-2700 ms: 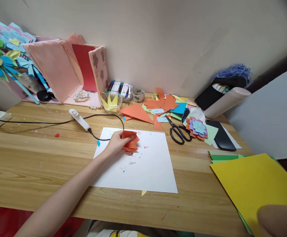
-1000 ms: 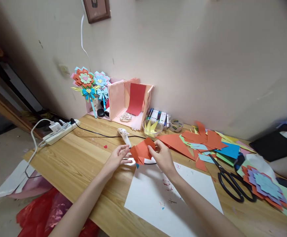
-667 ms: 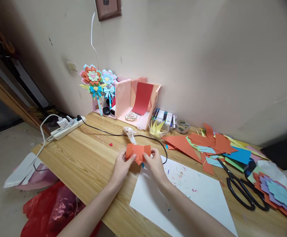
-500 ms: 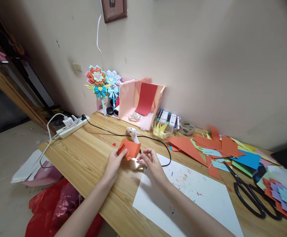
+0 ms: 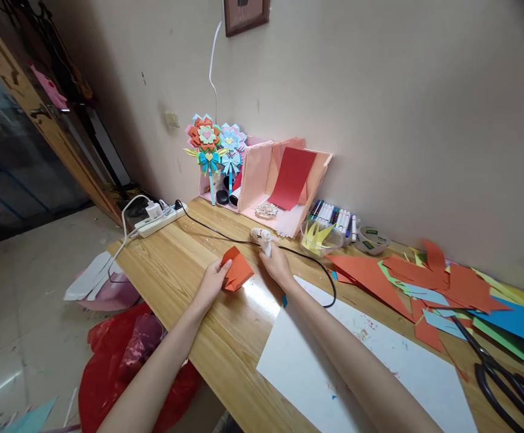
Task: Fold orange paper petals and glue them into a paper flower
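Between the thumb and fingers of my left hand (image 5: pixel 213 281) is a folded piece of orange paper (image 5: pixel 238 269), held just above the wooden table. My right hand (image 5: pixel 275 264) reaches past it and closes round the handle of a white glue gun (image 5: pixel 262 234). The fingertips on the handle are partly hidden from this angle. A black cord (image 5: pixel 307 255) passes close by the glue gun and my right wrist. Under my right forearm lies a white sheet of paper (image 5: pixel 298 367) specked with coloured scraps.
Orange paper offcuts (image 5: pixel 370 282) and black scissors (image 5: pixel 500 373) lie on the right. A clear bowl with yellow paper pieces (image 5: pixel 318 237) and markers (image 5: pixel 334 215) stand before the wall. Paper flowers (image 5: pixel 207 138), a pink box (image 5: pixel 257 174) and a power strip (image 5: pixel 160 221) are further left.
My right hand has left the orange paper and moved forward onto the glue gun handle. My left hand has tilted the paper. The view has swung left.
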A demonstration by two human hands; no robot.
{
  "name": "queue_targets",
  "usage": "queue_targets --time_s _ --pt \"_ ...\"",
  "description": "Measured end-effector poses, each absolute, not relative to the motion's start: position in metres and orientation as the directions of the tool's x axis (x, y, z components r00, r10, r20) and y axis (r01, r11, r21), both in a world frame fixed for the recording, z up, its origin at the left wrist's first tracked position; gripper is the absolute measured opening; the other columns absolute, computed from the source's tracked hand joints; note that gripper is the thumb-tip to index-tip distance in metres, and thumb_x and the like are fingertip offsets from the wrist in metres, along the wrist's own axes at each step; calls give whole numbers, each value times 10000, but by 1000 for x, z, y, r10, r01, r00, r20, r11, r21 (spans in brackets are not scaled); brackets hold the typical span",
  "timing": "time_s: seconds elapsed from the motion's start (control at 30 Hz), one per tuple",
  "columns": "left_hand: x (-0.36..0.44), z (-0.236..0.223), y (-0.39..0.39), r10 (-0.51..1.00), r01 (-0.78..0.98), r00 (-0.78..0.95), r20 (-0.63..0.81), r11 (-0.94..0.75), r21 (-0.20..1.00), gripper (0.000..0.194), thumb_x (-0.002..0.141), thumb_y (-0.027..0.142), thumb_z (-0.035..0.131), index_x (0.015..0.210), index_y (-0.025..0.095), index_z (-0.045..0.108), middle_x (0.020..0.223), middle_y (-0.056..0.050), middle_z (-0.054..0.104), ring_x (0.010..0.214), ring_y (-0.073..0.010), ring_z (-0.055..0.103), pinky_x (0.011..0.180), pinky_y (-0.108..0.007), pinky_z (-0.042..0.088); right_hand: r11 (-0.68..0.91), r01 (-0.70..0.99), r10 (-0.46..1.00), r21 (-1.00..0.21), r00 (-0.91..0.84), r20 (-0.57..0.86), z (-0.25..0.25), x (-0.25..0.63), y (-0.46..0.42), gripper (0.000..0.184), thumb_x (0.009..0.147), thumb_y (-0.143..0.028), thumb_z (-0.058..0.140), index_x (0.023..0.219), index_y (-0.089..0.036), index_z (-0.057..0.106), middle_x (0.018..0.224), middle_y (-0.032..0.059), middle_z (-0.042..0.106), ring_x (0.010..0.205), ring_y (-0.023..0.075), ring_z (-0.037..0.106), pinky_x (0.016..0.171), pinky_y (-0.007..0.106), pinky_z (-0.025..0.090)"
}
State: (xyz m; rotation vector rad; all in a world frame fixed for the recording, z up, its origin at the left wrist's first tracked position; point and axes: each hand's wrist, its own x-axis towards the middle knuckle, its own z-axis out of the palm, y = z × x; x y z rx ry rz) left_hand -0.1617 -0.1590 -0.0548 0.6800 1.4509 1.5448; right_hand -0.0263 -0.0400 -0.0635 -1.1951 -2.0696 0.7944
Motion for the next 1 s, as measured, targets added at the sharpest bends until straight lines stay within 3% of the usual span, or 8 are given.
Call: queue_targets --time_s 0.17,0.33,0.5,0.67,0.87,1.0 --pt "-162 -47 -164 872 -200 -458 -171 86 976 442 543 406 762 850 118 628 724 -32 686 638 -135 609 600 -213 451 371 315 896 -874 -370 247 -55 10 -60 275 807 -403 449 860 -166 579 758 36 614 684 193 540 627 279 389" --pt "-164 -52 -165 870 -66 -487 -77 51 997 423 654 503 645 848 133 580 639 -5 631 558 -127 563 537 -217 416 264 275 913 -924 -381 148 -41 42 -89 308 808 -453 474 691 -176 539 570 -3 526 542 151 491 529 258 372" --pt "-165 -59 -167 860 195 -507 60 46 980 336 759 481 529 640 169 492 538 57 450 499 -86 409 489 -193 298 273 166 873 -948 -456 172 -53 48 -95 314 823 -450 465 702 -170 543 647 11 559 595 147 517 574 257 400" --pt "-163 -59 -169 866 490 -479 147 124 863 321 818 431 448 620 178 446 554 50 411 532 -100 376 505 -208 272 308 205 812 -929 -566 144 -62 49 -98 324 822 -445 474 686 -165 565 653 13 579 617 153 525 588 259 390" --pt "-160 -56 -169 891 541 -433 135 137 830 308 826 412 425 625 180 432 572 45 435 540 -103 398 510 -212 282 366 259 768 -894 -626 134 -55 47 -103 322 834 -429 464 665 -173 560 653 4 576 605 149 509 593 263 376" --pt "-158 -56 -170 906 571 -402 133 134 810 321 825 419 423 607 184 406 549 50 399 524 -102 380 501 -215 274 345 276 781 -897 -614 111 -57 45 -101 296 829 -433 470 781 -178 614 678 15 597 631 167 525 627 283 392"
